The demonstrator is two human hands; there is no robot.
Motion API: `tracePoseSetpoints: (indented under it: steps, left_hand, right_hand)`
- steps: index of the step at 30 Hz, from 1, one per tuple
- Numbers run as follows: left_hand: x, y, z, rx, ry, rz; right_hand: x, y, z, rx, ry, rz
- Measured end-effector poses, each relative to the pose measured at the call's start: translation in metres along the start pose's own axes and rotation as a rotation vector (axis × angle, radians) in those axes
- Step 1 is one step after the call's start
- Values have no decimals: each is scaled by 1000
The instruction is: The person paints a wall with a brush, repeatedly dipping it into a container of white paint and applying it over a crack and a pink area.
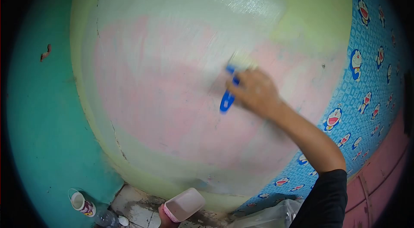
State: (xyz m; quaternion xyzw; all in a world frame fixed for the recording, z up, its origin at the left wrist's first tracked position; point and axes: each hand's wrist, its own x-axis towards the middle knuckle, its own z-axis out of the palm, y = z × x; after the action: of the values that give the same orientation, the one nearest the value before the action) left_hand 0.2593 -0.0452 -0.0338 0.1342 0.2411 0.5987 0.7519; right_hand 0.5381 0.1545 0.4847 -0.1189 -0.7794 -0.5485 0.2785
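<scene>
My right hand is closed round the blue handle of a paintbrush, whose pale bristles lie against the wall. The wall is pink in the middle, with whitish strokes over it, a wet shiny patch higher up and yellow-green round the edges. Low in the view, my left hand holds a pink and white container by its left side, tilted with its opening towards me. Much of that hand is hidden or cut off by the frame's edge.
A teal wall with a chipped spot is at left. Blue cartoon-patterned covering runs down the right side, beside a pink surface. On the tiled floor are a white bucket and a clear bottle. Clear plastic lies lower right.
</scene>
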Motion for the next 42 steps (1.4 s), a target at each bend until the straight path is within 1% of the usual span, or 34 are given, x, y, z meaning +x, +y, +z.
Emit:
tracePoseSetpoints:
  steps: [1,3,4,6,7,8,9,10,11,12,13,15,17,18,19,20,22,23,26,27,28,30,31,32,33,35,38,39,40,41,42]
  left_hand:
    - [0,9,-1,1,-2,-6]
    - [1,24,-4,-4,-8,-22]
    - [1,30,-5,-8,-9,-30]
    - [3,41,-8,-19,-10,-33]
    - [3,44,-10,-23,-13,-22]
    - [4,48,-12,-25,-18,-11]
    - [4,52,-12,-32,-25,-17]
    - [1,57,-12,-40,-32,-24]
    - [-1,61,-12,-48,-38,-32]
    - [0,64,-13,-64,-31,-38]
    - [0,67,-14,-79,-23,-44]
    - [-1,76,-21,-97,-11,-65]
    - [-1,84,-34,-106,-4,-98]
    - [1,87,-41,-85,-27,-101]
    - [2,88,-50,-62,-51,-104]
    - [3,92,-56,-37,-77,-107]
    - [2,99,-50,-43,-74,-122]
    - [0,101,-49,-48,-70,-130]
    - [-1,104,-62,-64,-7,-155]
    - [-1,105,-64,-62,-7,-148]
    - [-1,107,-67,-59,-7,-139]
    - [-5,114,-68,-61,-17,-138]
    - [-7,120,-67,-64,-28,-148]
    - [-9,124,-66,-66,-39,-160]
    - [-10,126,-67,-61,-37,-156]
    - [-11,128,-71,-51,-32,-148]
    - [-10,131,-75,-85,-76,-131]
    - [-10,131,-77,-96,-56,-120]
    - [-9,132,-77,-107,-39,-108]
    - [-7,133,-76,-120,-23,-96]
    - [-6,137,-73,-134,-34,-101]
  right_hand:
    - [-2,-19,-1,194,-36,1]
    - [5,-39,-4,454,-94,102]
    - [12,-34,-2,494,-37,186]
    - [24,4,1,566,74,356]
    - [30,35,-8,571,-93,614]
    - [49,62,-21,556,-25,768]
    - [55,98,-23,464,185,708]
    - [62,135,-33,459,275,748]
    - [71,161,-44,346,403,743]
    - [84,170,-60,128,469,742]
    - [95,168,-69,31,537,803]
    - [102,153,-65,-39,519,913]
    - [85,129,-33,-75,423,611]
    - [75,105,-14,-220,302,421]
    - [68,66,1,-162,160,327]
    - [57,27,18,-98,72,156]
    - [34,-65,45,87,-167,50]
    - [33,-101,41,215,-256,14]
    - [29,-142,56,475,-185,222]
    - [31,-131,54,473,-167,318]
    - [35,-106,51,471,-148,413]
    - [57,-46,36,394,49,651]
    - [67,-10,24,330,213,636]
    - [77,19,6,188,235,721]
    - [87,46,-4,121,348,756]
    - [110,61,-23,72,500,863]
    - [93,41,-1,-102,453,673]
    - [77,20,15,-147,326,561]
    - [59,-10,37,-124,282,430]
    - [50,-49,49,-176,48,338]
    - [35,-99,64,-122,-134,279]
